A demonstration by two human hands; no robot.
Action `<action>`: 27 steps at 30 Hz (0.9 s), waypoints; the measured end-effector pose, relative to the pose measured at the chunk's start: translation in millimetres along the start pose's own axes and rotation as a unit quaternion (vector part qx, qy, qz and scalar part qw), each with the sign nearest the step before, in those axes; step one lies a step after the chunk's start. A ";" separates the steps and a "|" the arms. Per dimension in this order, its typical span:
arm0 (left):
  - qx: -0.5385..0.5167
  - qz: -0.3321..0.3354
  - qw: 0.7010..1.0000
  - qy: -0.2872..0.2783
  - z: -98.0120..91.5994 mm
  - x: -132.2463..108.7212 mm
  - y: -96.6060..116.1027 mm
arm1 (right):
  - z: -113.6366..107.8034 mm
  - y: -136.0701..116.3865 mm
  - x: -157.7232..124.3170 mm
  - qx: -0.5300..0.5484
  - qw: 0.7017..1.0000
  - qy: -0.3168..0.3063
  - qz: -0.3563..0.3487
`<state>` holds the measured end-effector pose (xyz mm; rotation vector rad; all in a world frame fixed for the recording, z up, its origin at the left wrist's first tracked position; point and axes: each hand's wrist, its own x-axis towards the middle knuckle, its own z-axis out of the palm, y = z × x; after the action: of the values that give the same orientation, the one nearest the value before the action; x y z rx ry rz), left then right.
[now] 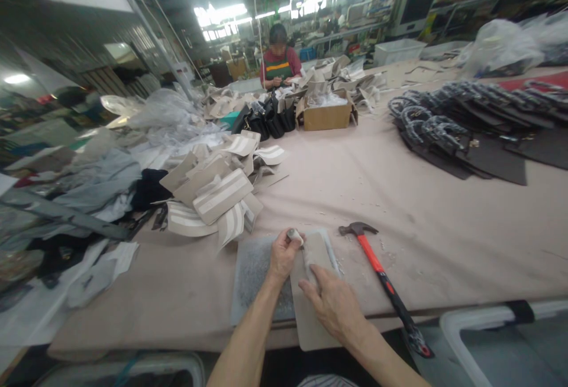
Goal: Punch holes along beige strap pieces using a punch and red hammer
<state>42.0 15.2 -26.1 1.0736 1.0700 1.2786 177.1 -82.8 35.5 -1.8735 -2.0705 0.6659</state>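
Note:
My left hand (283, 255) is closed around a small whitish cylinder (295, 236) with a dark round end, held at the far end of a beige panel (306, 322). A pale strip runs down the panel from there toward my other hand. My right hand (338, 304) rests on the panel, thumb and forefinger apart, the fingertips touching it beside the strip. Under the panel lies a grey speckled board (257, 280), partly covered by the panel and my left forearm. A claw hammer (373, 257) with a red and black handle lies to the right.
Beige panels with white strips (224, 194) are heaped at left. Beyond them are black bags (270, 118) and a cardboard box (326, 116). Dark panels with wrapped handles (470, 132) lie at right. Plastic bins (461, 325) stand below the table edge. A person (279, 64) works opposite.

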 end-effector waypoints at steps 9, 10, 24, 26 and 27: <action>0.055 0.019 0.998 -0.013 -0.3 0.1 4.2 | -30.2 101.9 -4.8 -0.204 0.964 0.126 0.114; 0.063 0.021 0.998 -0.016 -0.6 -0.1 3.4 | -31.9 112.7 -6.1 -0.224 0.959 0.113 0.128; 0.232 0.121 0.964 -0.049 6.8 -10.6 5.6 | -51.0 106.7 10.2 0.358 0.882 -0.060 0.301; 0.264 0.142 0.952 -0.056 7.9 -13.2 6.1 | -57.0 93.8 10.3 0.393 0.867 -0.072 0.296; 0.272 0.148 0.949 -0.058 8.1 -13.5 6.7 | -61.0 86.8 9.9 0.410 0.862 -0.063 0.290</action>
<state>48.6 1.7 -17.9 1.7608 1.2383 1.1535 280.6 -58.6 43.1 -1.8743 -0.9245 1.5393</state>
